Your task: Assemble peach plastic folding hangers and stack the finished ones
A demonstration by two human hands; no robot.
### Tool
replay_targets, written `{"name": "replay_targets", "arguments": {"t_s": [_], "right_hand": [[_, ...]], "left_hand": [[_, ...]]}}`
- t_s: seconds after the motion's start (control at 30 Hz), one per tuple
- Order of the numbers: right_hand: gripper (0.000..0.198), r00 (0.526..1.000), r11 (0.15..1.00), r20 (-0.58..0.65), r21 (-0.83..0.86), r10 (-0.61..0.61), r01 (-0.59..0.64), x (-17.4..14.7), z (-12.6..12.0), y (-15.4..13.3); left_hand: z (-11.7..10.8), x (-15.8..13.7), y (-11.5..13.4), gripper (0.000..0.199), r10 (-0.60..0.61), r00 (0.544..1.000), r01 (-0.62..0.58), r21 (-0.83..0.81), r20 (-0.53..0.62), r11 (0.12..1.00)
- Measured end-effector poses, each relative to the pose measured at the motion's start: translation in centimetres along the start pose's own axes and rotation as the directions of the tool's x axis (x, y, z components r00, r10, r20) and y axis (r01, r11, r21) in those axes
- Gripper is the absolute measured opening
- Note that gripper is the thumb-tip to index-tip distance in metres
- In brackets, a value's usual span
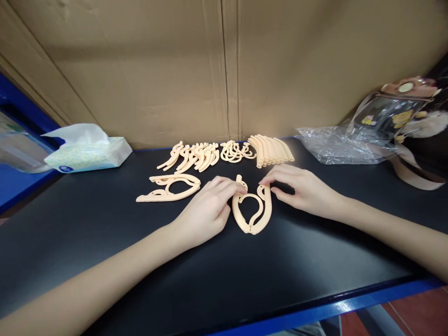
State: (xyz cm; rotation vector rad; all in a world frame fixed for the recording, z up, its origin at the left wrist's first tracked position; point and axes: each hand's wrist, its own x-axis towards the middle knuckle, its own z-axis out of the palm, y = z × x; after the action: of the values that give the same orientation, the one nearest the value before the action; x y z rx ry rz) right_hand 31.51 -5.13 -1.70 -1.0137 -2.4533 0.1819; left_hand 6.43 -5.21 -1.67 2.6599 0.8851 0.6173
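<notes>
A cream plastic folding hanger (266, 210) lies folded on the black table, its joint toward me and its curved hook between the two arms. My left hand (212, 210) grips the left arm near its far end, fingertips over the small notch there. At the far end of the right arm, my right hand (297, 186) pinches it between thumb and fingers. Another folded hanger (154, 198) rests to the left, beyond my left forearm. Behind them lie loose hanger parts: curved notched arms (191, 157), hooks (233, 151) and a row of tube-like arm pieces (271, 150).
A tissue pack (91, 156) sits at the back left beside a clear container (23, 144). Crumpled clear plastic (343, 144) and a strapped transparent bottle (388, 114) are at the back right. Cardboard (157, 70) stands behind the table, whose front edge (325, 310) is blue.
</notes>
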Motion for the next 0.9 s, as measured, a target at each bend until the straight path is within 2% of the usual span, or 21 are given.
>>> {"name": "replay_targets", "arguments": {"t_s": [0.1,0.3,0.47,0.53,0.6,0.67,0.77,0.9], "right_hand": [[0.021,0.998,0.998,0.057,-0.067,-0.014,0.018,-0.2,-0.1,-0.2],[0.027,0.990,0.995,0.121,-0.050,-0.076,0.082,-0.6,-0.5,-0.9],[0.028,0.982,0.987,0.151,0.134,-0.113,0.093,-0.4,-0.3,-1.3],[0.024,0.993,0.986,0.097,0.157,-0.065,0.050,-0.3,-0.1,-1.5],[0.018,0.998,0.995,0.029,0.083,0.051,-0.053,-0.4,-0.1,-1.7],[0.016,0.991,0.991,0.013,0.017,0.135,-0.136,-0.5,-0.2,-1.8],[0.020,0.990,0.990,0.051,0.031,0.134,-0.135,-0.5,-0.4,-2.0],[0.023,0.992,0.968,0.091,0.227,0.092,-0.110,-0.4,-0.7,-2.1]], "left_hand": [[0.0,0.0,0.2,0.035,0.022,1.000,-0.022,0.044,0.008,0.999],[-0.2,0.0,0.5,0.038,0.032,0.999,-0.034,0.067,0.031,0.997],[-0.2,-0.1,0.7,0.054,0.067,0.995,-0.070,0.029,0.075,0.997],[-0.3,-0.2,0.8,0.065,0.078,0.992,-0.080,0.016,0.095,0.997],[-0.3,-0.3,0.7,0.073,0.074,0.990,-0.077,0.019,0.117,0.997],[-0.3,-0.4,0.7,0.078,0.066,0.988,-0.070,0.024,0.140,0.997],[-0.3,-0.4,0.6,0.079,0.062,0.985,-0.067,0.029,0.162,0.997],[-0.4,-0.3,0.5,0.076,0.114,0.975,-0.122,0.032,0.191,0.992]]}}
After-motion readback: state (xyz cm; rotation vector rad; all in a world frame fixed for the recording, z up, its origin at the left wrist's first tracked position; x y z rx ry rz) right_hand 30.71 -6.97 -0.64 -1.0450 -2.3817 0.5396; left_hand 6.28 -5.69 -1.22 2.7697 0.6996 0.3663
